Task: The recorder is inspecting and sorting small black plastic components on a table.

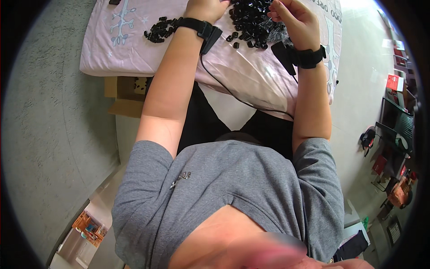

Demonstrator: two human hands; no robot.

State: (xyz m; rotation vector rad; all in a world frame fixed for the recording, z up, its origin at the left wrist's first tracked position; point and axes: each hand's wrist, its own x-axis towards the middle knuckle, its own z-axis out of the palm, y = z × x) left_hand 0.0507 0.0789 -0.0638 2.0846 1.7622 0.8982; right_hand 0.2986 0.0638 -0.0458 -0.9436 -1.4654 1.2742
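Observation:
At the top of the picture, my left hand (208, 8) is partly cut off by the upper edge, so how its fingers lie is hidden. It is beside a large heap of small, glossy black pieces (251, 20). My right hand (301, 23) is at the heap's right side, fingers curled and thumb and fingertips drawn together; whatever they may hold is too small to make out. Clear, shiny bits (278, 35) lie by that hand at the heap's edge. Left of my left wrist is a smaller group of black pieces (160, 29).
A pale pink patterned cloth (130, 58) covers the table. Black wrist straps carry a dark cable (237, 96) that hangs across the near edge. An open cardboard box (123, 107) stands below the table's left side. At far right are a dark chair-like object and red items.

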